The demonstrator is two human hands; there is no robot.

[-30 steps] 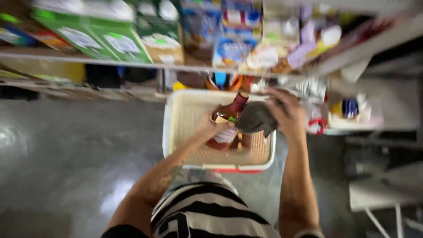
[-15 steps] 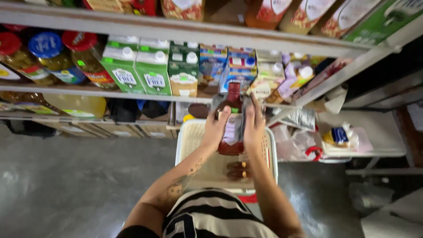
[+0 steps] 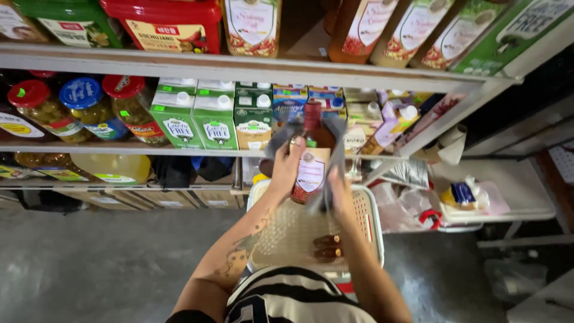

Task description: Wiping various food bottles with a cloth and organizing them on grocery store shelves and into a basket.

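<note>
My left hand grips a dark glass bottle with a red cap and a pale label, held upright in front of the shelves. My right hand presses a grey cloth against the bottle's right side; the cloth wraps behind the neck. Below the hands sits a white plastic basket with two small dark bottles lying in it.
Metal shelves hold green cartons, jars with red and blue lids, red and green tubs above, and small cartons. A lower white shelf at right holds bagged items. Grey concrete floor lies to the left.
The bottle has been lifted from the basket up to shelf height. Both hands rose with it, and the cloth now wraps around the bottle.
</note>
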